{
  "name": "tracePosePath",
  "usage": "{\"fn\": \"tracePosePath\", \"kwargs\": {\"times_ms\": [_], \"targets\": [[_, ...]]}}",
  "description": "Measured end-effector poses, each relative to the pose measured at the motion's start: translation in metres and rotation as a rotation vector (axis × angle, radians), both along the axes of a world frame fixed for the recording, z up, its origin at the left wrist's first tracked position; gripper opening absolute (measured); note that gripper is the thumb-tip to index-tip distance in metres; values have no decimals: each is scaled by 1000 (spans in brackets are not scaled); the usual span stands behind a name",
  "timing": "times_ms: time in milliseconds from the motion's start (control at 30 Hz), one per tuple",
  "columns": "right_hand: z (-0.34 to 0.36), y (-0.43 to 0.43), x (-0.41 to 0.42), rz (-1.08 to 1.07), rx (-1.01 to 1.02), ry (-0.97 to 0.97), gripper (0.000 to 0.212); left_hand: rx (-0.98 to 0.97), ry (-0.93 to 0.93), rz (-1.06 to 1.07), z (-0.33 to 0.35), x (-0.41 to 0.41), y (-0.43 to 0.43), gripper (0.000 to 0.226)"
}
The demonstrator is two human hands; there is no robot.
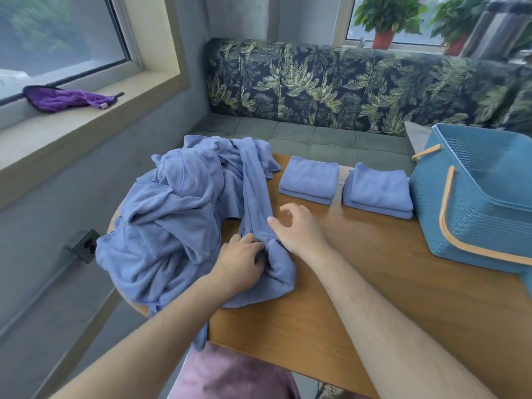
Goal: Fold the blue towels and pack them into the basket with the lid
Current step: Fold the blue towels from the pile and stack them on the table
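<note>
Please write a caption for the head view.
Left hand grips a crumpled blue towel; two folded stacks lie beside the basket.

A heap of blue towels [172,220] sprawls over the left end of the desk [374,283]; the left hand [240,260] grips a twisted towel [256,197] at the heap's near edge; the right hand [296,226] sits just beside it, fingers [288,208] loosely curled, thumb touching the cloth; two folded stacks [309,180] [378,191] lie beyond, near the blue basket [475,211].

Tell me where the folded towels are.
Head view: the left folded stack and right folded stack lie side by side at the table's far edge, between the crumpled towel pile and the blue basket.
</note>
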State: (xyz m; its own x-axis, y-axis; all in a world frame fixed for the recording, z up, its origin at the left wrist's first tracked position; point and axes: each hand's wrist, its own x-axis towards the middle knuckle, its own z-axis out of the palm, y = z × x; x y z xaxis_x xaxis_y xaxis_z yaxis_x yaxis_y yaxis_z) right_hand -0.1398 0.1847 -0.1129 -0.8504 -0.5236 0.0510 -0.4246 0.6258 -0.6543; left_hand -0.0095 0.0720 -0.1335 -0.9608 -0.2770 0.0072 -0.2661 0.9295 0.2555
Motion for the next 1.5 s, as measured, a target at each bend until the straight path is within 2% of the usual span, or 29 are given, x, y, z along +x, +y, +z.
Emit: {"fn": "tracePosePath", "kwargs": {"times_ms": [100, 167, 200, 300, 333, 433, 500, 533, 633, 767, 833, 900, 967, 1067, 1133, 1200, 1333, 1400, 1500], "targets": [[-4, -14, -5, 75, 105, 0, 67, 107, -14, -49, 9, 23, 17, 23], [-14, -17, -3, 92, 176, -10, 66, 306, 41, 27, 17, 27, 21, 30], [-19, -16, 1, 99, 192, -4, 58, 364, 89, 86, 19, 25, 18, 29], [-32, -7, 15, 84, 94, 26, 19, 294, 263, 212, 15, 10, -1, 16], [-34, -3, 20, 77, 69, 34, 16, 268, 293, 242, 11, 3, -8, 18], [-36, 13, 32, 76, 65, 27, 16, 220, 174, 303, -1, -17, -18, 20], [-37, 24, 35, 92, 63, 16, 14, 238, 118, 273, -6, -25, -15, 17], [-36, 29, 36, 103, 62, 8, 13, 270, 139, 252, -8, -25, -12, 16], [-35, 40, 39, 82, -8, -35, 12, 333, 216, 215, -10, -13, 3, 32], [-31, 38, 42, 68, -192, -27, 15, 372, 185, 93, -14, 17, 29, 13], [-26, 31, 44, 91, -133, -66, 26, 398, 165, 52, -15, 28, 33, 12], [-25, 24, 45, 95, -1, -50, 34, 423, 191, 67, -15, 33, 28, 29], [-25, 19, 47, 94, 134, 46, 22, 440, 234, 127, -13, 34, 22, 30], [-20, 19, 49, 72, 212, 104, 15, 447, 235, 180, -13, 26, 18, 12], [-16, 25, 48, 17, 133, -1, 19, 456, 206, 183, -14, 18, 19, 12], [-13, 34, 45, -53, -74, -240, 19, 493, 182, 174, -11, 9, 24, 17], [-10, 53, 34, -234, -510, -684, 21, 766, 177, 207, 5, -7, 42, 30], [-5, 62, 33, -273, -604, -720, 26, 992, 166, 227, 12, -14, 53, 33], [9, 77, 36, -264, -637, -622, 33, 1350, 163, 289, 23, -21, 66, 30]]}}
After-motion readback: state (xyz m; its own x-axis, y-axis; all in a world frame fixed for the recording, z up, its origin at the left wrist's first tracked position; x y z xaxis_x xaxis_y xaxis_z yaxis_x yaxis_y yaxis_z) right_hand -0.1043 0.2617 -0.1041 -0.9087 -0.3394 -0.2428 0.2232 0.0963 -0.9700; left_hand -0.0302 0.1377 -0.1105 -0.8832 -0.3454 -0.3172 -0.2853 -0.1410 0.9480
